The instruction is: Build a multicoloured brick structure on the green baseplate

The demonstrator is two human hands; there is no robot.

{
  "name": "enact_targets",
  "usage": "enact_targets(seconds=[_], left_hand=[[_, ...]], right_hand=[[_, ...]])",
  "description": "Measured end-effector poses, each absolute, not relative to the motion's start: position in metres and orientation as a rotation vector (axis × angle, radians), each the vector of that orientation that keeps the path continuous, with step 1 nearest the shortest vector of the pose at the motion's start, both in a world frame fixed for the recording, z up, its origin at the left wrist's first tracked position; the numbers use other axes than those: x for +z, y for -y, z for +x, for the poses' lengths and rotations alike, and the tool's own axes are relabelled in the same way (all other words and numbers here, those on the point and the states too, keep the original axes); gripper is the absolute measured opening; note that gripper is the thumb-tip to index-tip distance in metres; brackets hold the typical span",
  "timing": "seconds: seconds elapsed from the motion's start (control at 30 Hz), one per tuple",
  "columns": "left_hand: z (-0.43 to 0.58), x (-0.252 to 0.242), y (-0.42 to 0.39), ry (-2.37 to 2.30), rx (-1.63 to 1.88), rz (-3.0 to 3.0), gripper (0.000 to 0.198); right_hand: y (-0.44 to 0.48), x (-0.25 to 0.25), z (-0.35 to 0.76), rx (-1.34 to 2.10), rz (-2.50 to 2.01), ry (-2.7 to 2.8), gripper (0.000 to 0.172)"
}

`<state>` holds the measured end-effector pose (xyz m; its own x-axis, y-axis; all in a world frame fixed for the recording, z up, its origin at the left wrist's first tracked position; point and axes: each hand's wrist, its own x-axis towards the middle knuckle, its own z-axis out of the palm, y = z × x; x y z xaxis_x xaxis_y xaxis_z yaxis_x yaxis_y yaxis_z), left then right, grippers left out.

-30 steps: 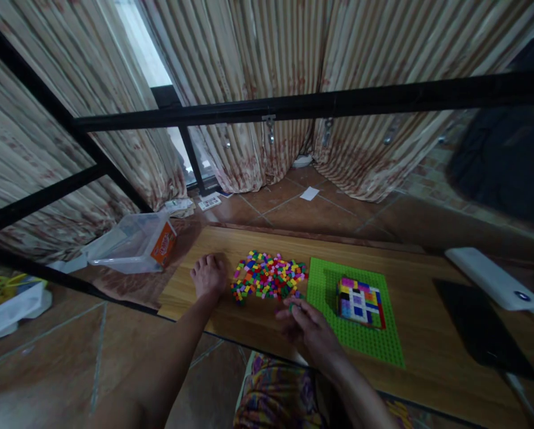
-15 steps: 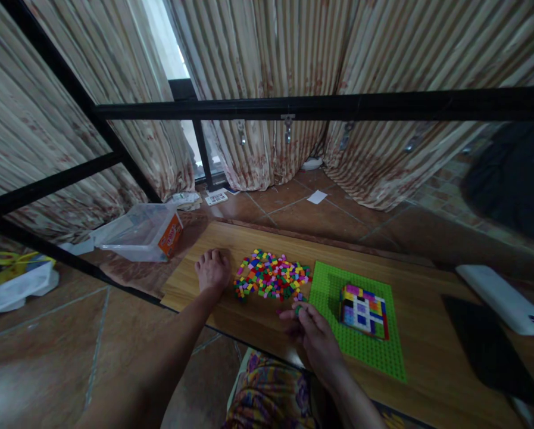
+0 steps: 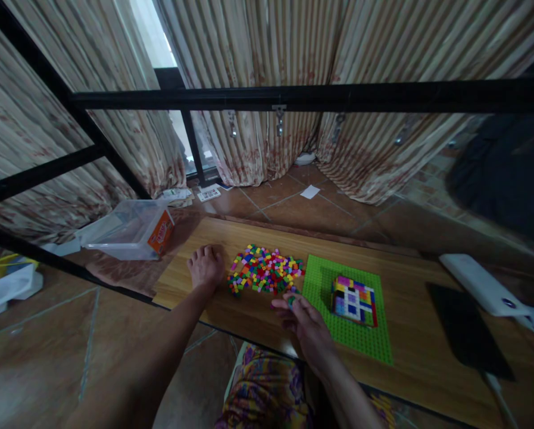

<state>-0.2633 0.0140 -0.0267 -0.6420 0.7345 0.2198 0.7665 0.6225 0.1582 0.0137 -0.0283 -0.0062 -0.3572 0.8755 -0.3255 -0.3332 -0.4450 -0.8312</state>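
Observation:
My left hand (image 3: 206, 266) lies flat on the wooden table, fingers spread, left of a loose pile of small coloured building bricks (image 3: 267, 271). Between the thumb and fingers of my right hand (image 3: 306, 319) is a small green brick (image 3: 291, 302). That hand hovers in front of the pile, near the left edge of a green baseplate (image 3: 365, 344). On the baseplate stands a low square block structure (image 3: 353, 301) of many colours, with white and blue pieces on top.
A clear plastic box (image 3: 124, 229) with an orange label sits beyond the table's left end. At the right lie a white device (image 3: 476, 286) and a black flat pad (image 3: 467, 328). A black metal rail (image 3: 258, 98) crosses before the curtains.
The whole view has shifted slightly, moving the scene left and up. My right hand keeps the green brick pinched, its fingers turned a little. My left hand stays on the table.

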Motion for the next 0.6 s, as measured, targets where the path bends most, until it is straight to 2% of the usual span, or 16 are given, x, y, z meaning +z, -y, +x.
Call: enact_targets(seconds=[0.33,0.6], left_hand=[[-0.263,-0.024,-0.014,2.693,-0.332,-1.273,0.042],[-0.262,-0.022,-0.014,2.713,-0.3,-1.259,0.042]], right_hand=[[0.026,-0.006,0.014,1.738,-0.975,1.192,0.02],[0.025,0.008,0.011,1.819,-0.999,1.143,0.03]])
